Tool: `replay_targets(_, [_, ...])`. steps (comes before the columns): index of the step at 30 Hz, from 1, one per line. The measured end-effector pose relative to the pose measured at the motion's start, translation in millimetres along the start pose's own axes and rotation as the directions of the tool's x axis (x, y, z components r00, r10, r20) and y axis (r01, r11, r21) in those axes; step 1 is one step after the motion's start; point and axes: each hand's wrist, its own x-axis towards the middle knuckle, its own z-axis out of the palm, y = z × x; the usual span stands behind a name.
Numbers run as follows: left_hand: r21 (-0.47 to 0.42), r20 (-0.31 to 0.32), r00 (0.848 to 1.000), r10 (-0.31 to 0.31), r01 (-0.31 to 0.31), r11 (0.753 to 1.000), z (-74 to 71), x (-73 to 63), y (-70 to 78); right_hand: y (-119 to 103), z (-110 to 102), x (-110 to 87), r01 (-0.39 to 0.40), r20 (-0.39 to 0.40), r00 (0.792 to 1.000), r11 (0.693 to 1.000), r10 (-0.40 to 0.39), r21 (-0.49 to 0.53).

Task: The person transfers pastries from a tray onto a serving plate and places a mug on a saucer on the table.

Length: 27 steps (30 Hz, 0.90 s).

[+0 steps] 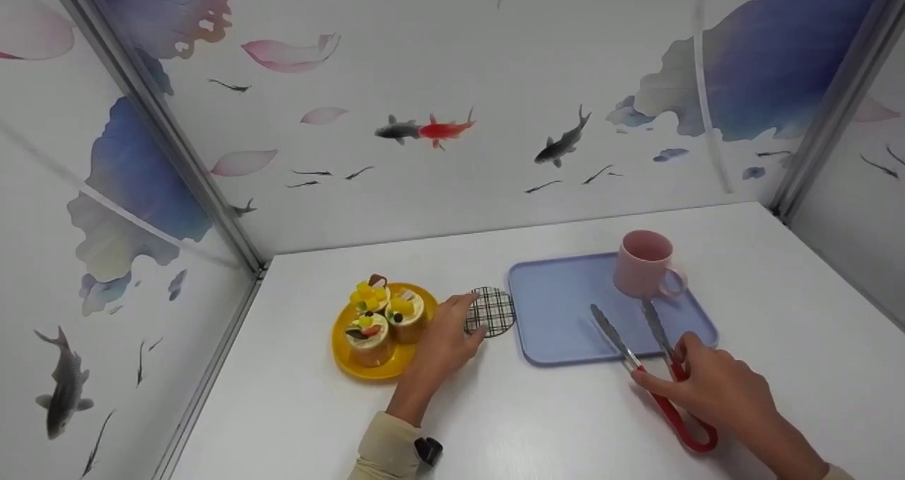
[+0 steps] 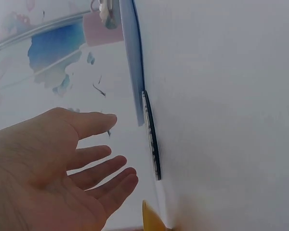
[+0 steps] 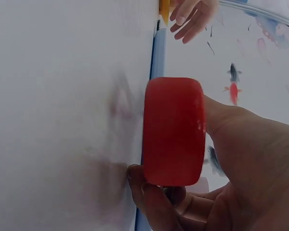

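My left hand (image 1: 444, 336) hovers beside a round plaid coaster (image 1: 490, 312), its fingers spread and holding nothing. In the left wrist view the coaster (image 2: 151, 137) lies flat on the table, a little apart from the fingers (image 2: 103, 175). My right hand (image 1: 728, 388) grips tongs with red handles (image 1: 684, 427), thumb on one arm and fingers on the other. The tongs' metal tips stand apart over the blue tray (image 1: 565, 324), near a pink mug (image 1: 643, 264). The right wrist view shows the red handle end (image 3: 174, 131) close up, hiding the rest of the tongs.
Left of the coaster, a yellow plate (image 1: 346, 363) carries 3 small cakes (image 1: 370, 342) topped with fruit. White panels (image 1: 452, 197) printed with fish and petals enclose the white table (image 1: 283, 409) at the back and sides.
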Motion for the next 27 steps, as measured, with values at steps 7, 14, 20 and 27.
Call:
replay_targets(7, [-0.027,0.019,0.999,-0.045,0.045,0.999,3.5,3.5,-4.8,0,2,0.5,-0.036,0.044,0.998,0.998,0.038,-0.049])
replay_targets(14, [-0.025,0.067,0.996,-0.054,0.056,0.998,3.2,1.4,-10.7,4,2,2.0,-0.012,0.028,1.0,1.0,0.013,-0.018])
replay_targets(20, [-0.057,0.094,0.995,-0.042,0.047,0.997,1.7,-0.6,-14.6,11,-8,9.7,0.001,-0.014,1.0,0.999,-0.001,0.043])
replay_targets(27, [-0.082,0.143,0.989,-0.034,0.047,0.996,1.1,0.6,-15.1,26,-22,24.2,0.056,-0.13,0.991,0.99,-0.039,0.132])
